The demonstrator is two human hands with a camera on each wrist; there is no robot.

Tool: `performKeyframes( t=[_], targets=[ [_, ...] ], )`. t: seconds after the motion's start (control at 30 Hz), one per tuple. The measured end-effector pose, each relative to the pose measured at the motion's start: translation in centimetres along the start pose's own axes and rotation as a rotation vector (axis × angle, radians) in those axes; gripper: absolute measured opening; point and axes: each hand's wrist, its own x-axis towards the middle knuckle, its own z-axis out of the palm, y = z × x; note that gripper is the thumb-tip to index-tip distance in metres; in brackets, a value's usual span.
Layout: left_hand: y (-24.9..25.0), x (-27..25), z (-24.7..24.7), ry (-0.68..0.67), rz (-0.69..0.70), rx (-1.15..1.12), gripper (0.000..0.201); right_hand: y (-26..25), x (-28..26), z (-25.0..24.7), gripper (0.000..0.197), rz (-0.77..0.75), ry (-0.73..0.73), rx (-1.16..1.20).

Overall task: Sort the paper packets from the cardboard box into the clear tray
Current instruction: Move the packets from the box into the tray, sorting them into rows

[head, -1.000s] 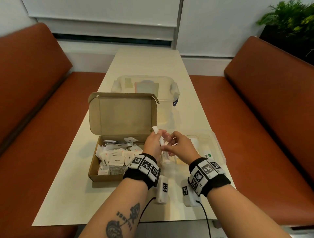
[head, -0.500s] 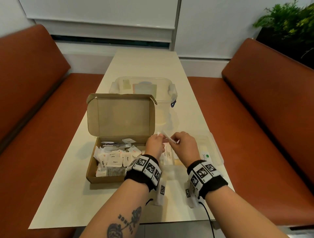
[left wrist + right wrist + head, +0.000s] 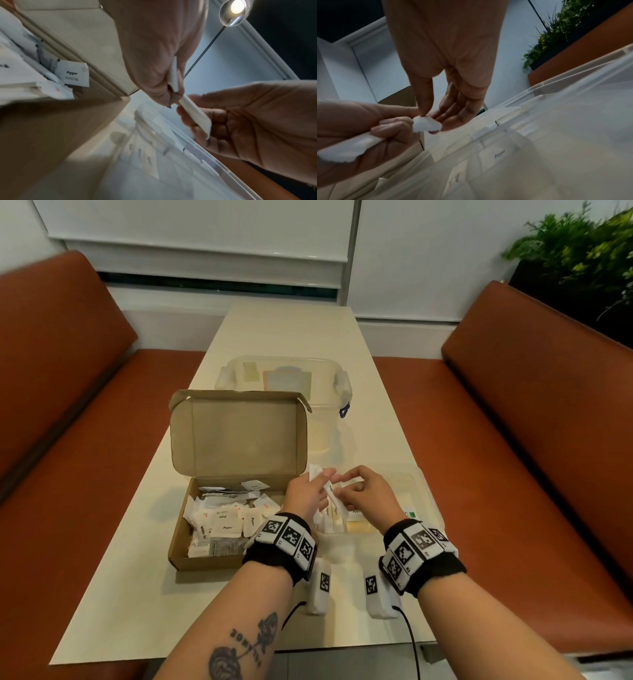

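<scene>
Left of the clear tray (image 3: 426,491), the cardboard box (image 3: 219,561) is sitting open. Above the tray's left edge, the left hand (image 3: 305,496) is gripping slim sugar packets (image 3: 330,494), long axis tilting down toward the tray. The right hand (image 3: 368,496) is pinching one end; it should draw one free, lengthwise.

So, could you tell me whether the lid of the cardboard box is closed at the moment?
No, the cardboard box has its lid standing upright, with paper packets showing inside.
</scene>
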Motion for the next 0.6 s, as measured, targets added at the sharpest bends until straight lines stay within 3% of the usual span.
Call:
performKeyframes(
  t=[0.17,0.27,0.6],
  targets=[
    [-0.6,0.6,-0.5,0.059,-0.011,-0.028,0.021,0.0,0.5,0.0,0.022,0.057,0.109,-0.146],
    [-1.1,1.2,-1.0,0.131,-0.005,0.034,0.011,-0.1,1.0,0.5,0.020,0.094,0.172,-0.284],
    [-1.9,2.1,-1.7,0.139,0.010,0.102,0.019,-0.3,2.4,5.3,0.017,0.148,0.057,-0.675]
  ],
)
